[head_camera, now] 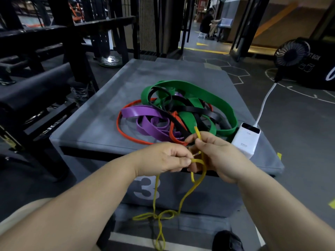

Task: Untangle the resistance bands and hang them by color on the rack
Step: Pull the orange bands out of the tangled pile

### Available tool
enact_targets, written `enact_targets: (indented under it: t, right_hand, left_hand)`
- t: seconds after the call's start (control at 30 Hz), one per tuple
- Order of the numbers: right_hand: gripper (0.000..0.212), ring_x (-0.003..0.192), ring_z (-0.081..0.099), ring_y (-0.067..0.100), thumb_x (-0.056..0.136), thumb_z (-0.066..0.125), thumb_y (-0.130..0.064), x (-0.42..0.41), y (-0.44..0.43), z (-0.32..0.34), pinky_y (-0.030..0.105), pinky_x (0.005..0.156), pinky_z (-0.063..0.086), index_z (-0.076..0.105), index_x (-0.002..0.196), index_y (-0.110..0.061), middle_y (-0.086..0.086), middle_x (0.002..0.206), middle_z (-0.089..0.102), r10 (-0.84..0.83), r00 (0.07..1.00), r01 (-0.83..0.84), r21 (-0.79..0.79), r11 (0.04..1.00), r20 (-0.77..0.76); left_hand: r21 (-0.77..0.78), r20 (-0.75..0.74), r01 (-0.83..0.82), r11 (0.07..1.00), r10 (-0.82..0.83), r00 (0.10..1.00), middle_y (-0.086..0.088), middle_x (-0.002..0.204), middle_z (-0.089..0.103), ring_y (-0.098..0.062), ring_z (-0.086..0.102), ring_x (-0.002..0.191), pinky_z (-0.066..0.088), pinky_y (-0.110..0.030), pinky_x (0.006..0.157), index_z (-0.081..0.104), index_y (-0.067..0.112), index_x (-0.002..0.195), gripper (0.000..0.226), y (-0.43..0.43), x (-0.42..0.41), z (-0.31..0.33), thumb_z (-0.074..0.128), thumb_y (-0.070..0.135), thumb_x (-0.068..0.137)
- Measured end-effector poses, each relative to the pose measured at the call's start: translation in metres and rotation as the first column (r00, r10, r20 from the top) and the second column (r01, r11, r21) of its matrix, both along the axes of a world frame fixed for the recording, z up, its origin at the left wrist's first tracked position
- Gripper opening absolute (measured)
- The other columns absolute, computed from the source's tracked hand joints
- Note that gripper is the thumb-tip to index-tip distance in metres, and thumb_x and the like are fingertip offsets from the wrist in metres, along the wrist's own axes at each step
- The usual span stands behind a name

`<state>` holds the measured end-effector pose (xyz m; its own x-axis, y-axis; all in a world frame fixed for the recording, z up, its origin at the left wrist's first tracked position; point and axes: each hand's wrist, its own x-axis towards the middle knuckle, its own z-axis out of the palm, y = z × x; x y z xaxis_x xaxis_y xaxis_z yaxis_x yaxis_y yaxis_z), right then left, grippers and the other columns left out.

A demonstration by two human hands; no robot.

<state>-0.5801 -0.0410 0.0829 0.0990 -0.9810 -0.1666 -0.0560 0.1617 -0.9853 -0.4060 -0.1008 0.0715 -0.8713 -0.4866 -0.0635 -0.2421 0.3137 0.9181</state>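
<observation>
While both hands work just off the grey box's (pixel 90 124) near edge, the left hand (pixel 163 158) pinches the yellow band (pixel 158 216) and the right hand's (pixel 217 156) fingers (pixel 199 142) curl round it. Its knotted loops hang before the box front. The tangled bands (pixel 181 109) (green, purple, red, black) lie heaped atop the box.

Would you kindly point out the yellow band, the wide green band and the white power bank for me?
yellow band (pixel 198 133): head view, on its upper end sticking up.
wide green band (pixel 208 93): head view, on the far outer arc of its loop.
white power bank (pixel 246 140): head view, on its top face.
</observation>
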Motion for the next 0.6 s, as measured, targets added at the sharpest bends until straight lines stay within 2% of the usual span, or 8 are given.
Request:
enact_targets:
  t: [0.1, 0.2, 0.4, 0.53, 0.6]
  right_hand:
    - [0.022, 0.047, 0.053, 0.016, 0.105, 0.035, -0.019, 0.003, 0.0, -0.002, 0.024, 0.046, 0.043, 0.052, 0.1, -0.006, 0.007, 0.066, 0.058, 0.084, 0.988, -0.084, 0.01, 0.996, -0.131]
    - [0.023, 0.037, 0.032, 0.007, 0.105, 0.034, -0.02, 0.005, -0.001, -0.004, 0.019, 0.039, 0.027, 0.047, 0.093, -0.007, 0.004, 0.058, 0.044, 0.086, 0.983, -0.087, 0.002, 0.996, -0.164]
    - [0.024, 0.042, 0.023, 0.008, 0.106, 0.033, -0.025, 0.006, -0.002, -0.002, 0.019, 0.039, 0.02, 0.043, 0.087, -0.015, -0.003, 0.054, 0.035, 0.081, 0.985, -0.07, 0.076, 0.995, -0.153]
    - [0.029, 0.042, 0.021, 0.007, 0.106, 0.032, -0.029, 0.007, 0.001, 0.001, 0.019, 0.04, 0.017, 0.047, 0.085, -0.016, -0.005, 0.052, 0.033, 0.089, 0.988, -0.076, 0.104, 0.992, -0.124]
    - [0.033, 0.043, 0.019, 0.009, 0.105, 0.032, -0.031, 0.007, 0.003, 0.002, 0.019, 0.039, 0.017, 0.052, 0.086, -0.013, -0.005, 0.05, 0.032, 0.111, 0.988, -0.099, 0.109, 0.989, -0.111]
  left_hand:
    - [-0.008, -0.045, -0.089, 0.996, 0.088, 0.995, -0.005, 0.065, 0.049, -0.008, 0.039, 0.056, 0.035, -0.02, 0.057, 0.066, 0.019, 0.089, 0.016, -0.003, 0.001, -0.002, 0.052, 0.018, 0.097]
    - [-0.081, -0.057, -0.165, 0.983, 0.161, 0.985, 0.01, 0.057, 0.05, -0.006, 0.04, 0.052, 0.036, -0.017, 0.055, 0.058, 0.012, 0.084, 0.014, -0.005, 0.001, -0.002, 0.053, 0.017, 0.097]
    - [-0.296, -0.105, -0.293, 0.909, 0.274, 0.956, 0.012, 0.056, 0.058, 0.001, 0.052, 0.055, 0.041, -0.013, 0.059, 0.054, 0.028, 0.079, 0.018, -0.004, -0.003, -0.006, 0.06, 0.019, 0.093]
    - [-0.327, -0.234, -0.428, 0.843, 0.366, 0.901, 0.012, 0.059, 0.059, -0.002, 0.052, 0.056, 0.044, -0.023, 0.056, 0.054, 0.026, 0.074, 0.024, -0.007, -0.003, -0.009, 0.076, 0.024, 0.08]
    - [-0.311, -0.303, -0.49, 0.814, 0.404, 0.863, 0.004, 0.062, 0.059, -0.013, 0.053, 0.056, 0.045, -0.034, 0.056, 0.052, 0.022, 0.071, 0.033, -0.009, -0.001, -0.011, 0.084, 0.032, 0.07]
